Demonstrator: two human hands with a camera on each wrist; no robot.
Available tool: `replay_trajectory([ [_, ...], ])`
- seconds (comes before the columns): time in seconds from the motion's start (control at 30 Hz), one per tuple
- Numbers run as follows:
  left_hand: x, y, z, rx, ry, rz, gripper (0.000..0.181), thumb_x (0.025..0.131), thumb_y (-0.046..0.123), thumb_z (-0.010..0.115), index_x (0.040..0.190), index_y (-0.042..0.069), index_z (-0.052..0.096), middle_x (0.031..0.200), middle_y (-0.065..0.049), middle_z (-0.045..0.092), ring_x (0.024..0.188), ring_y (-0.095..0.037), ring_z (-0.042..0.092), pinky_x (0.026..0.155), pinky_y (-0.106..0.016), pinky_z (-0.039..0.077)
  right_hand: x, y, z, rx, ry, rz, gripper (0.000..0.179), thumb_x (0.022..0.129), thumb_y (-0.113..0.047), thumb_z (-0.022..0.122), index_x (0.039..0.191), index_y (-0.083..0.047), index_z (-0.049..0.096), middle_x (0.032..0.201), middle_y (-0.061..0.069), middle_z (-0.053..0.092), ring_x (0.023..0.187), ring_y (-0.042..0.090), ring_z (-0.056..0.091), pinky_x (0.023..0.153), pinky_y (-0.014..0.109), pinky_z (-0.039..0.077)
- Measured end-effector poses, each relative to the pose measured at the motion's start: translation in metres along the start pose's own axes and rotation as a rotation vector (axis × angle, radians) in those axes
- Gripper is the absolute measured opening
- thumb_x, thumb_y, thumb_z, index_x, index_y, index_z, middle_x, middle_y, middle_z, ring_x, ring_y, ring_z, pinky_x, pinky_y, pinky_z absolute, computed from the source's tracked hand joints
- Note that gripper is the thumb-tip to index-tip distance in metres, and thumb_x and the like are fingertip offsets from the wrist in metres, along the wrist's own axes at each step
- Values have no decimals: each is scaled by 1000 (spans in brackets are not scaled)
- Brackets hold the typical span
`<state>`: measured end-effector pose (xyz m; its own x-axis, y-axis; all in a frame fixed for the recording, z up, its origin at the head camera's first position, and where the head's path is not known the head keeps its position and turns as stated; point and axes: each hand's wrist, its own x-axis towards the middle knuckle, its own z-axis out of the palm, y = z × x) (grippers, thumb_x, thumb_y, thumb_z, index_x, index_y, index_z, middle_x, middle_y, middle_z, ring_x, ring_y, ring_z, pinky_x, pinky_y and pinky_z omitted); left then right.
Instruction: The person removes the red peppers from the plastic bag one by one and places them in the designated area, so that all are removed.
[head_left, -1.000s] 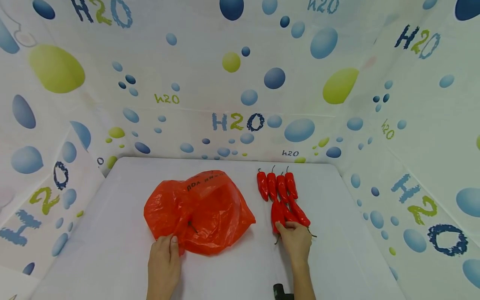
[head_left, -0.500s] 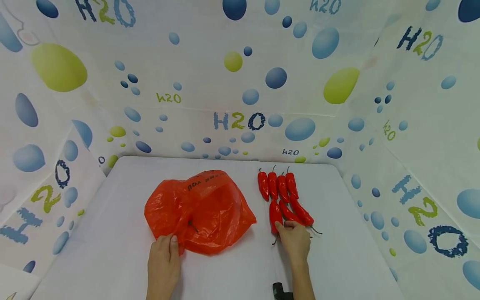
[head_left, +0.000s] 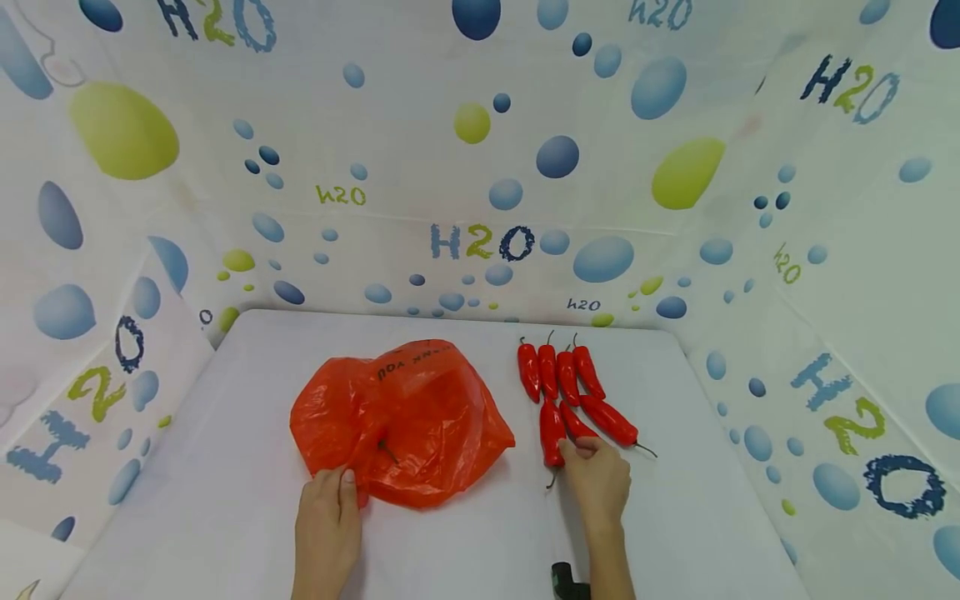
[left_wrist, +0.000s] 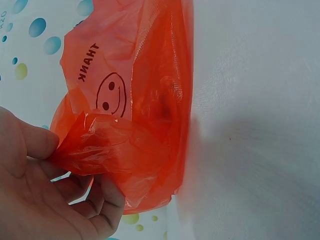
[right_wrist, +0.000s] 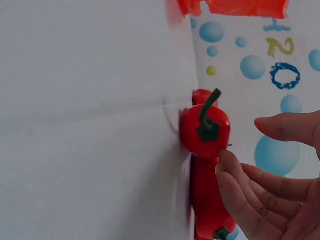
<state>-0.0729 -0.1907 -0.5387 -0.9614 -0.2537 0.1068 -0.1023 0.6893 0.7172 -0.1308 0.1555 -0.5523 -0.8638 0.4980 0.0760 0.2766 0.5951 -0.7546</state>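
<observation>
My left hand (head_left: 327, 525) pinches the near left edge of a red plastic bag (head_left: 442, 417), puffed up on the white table; the left wrist view shows thumb and fingers on the film (left_wrist: 107, 150). Right of the bag lie several red chili peppers. A back row (head_left: 548, 372) lies side by side, stems away. Three more lie nearer: one straight chili pepper (head_left: 552, 425), a middle one partly hidden by my fingers, and a slanted one (head_left: 611, 421) to the right. My right hand (head_left: 600, 487) is over the near ones, thumb and fingers apart in the right wrist view, fingertips close to a chili pepper (right_wrist: 205, 130).
A black object (head_left: 567, 581), partly cut off, shows beside the right wrist at the bottom. The white table (head_left: 225, 467) is backed by a white sheet (head_left: 405, 167) printed with bubbles and H2O lettering.
The right-hand near chili pepper has shifted right and turned more sideways, apart from the middle one. My right hand has moved slightly right. The left hand and bag have stayed in place.
</observation>
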Motion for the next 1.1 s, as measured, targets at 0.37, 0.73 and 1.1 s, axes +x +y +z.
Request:
replay_trajectory([
  [0.37,-1,1,-1,-8,36,24,40,113,21,42,126,-10,64,106,-16,61,101,-34,50,89,-49,44,5,-21,-5,86,76,-116,35,91,-32,82,110,-3,78,85,8,77,69,21,73,59,28,57],
  [0.73,-1,0,-1,-7,91,64,36,112,18,46,122,-10,66,103,-15,62,98,-34,52,86,-49,44,4,-51,-9,188,40,-222,30,90,-30,84,112,-11,79,94,2,78,81,17,73,68,26,58],
  [1.1,-1,2,-3,11,52,33,38,113,20,44,126,-8,65,104,-15,61,97,-32,50,85,-47,43,-6,-82,-2,272,-9,-334,33,89,-32,85,115,-13,79,94,-3,78,84,13,74,75,30,61],
])
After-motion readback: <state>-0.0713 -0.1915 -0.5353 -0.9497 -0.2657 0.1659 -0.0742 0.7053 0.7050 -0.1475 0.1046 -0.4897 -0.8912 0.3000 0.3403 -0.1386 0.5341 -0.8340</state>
